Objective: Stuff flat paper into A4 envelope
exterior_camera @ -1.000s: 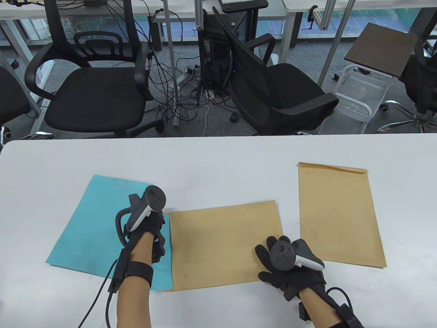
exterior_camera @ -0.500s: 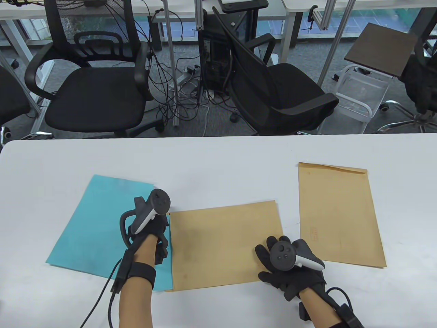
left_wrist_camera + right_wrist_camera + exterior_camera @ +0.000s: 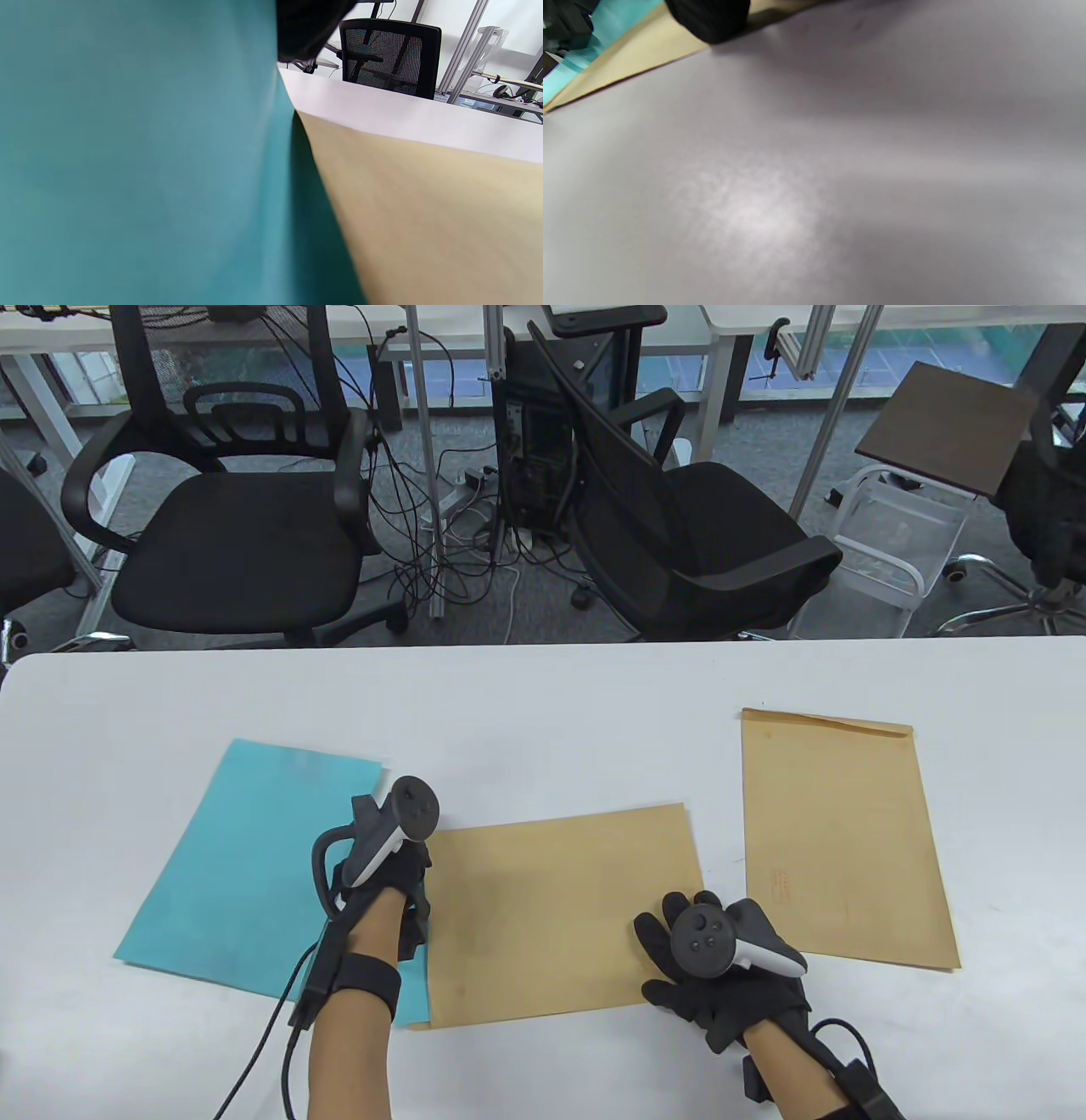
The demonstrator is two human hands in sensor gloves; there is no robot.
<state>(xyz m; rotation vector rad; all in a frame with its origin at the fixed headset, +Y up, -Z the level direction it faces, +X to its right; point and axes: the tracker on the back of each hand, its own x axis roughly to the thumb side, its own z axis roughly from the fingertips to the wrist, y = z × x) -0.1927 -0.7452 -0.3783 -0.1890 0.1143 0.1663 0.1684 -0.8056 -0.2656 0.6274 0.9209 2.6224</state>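
On the white counter [image 3: 543,704] lie two flat brown paper envelopes, one near the front edge [image 3: 560,912] and one toward the right edge [image 3: 840,836], and one teal paper sheet [image 3: 254,865].

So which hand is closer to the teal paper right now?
Left. The left hand rests on the teal paper at its right edge; the right hand sits across the middle envelope, near its right corner.

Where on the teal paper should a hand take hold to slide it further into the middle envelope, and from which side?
Grip the teal paper at its free left edge, coming from the left: its right edge is already tucked in the envelope, and the sheet lies flat, so pushing rightward feeds it straight in.
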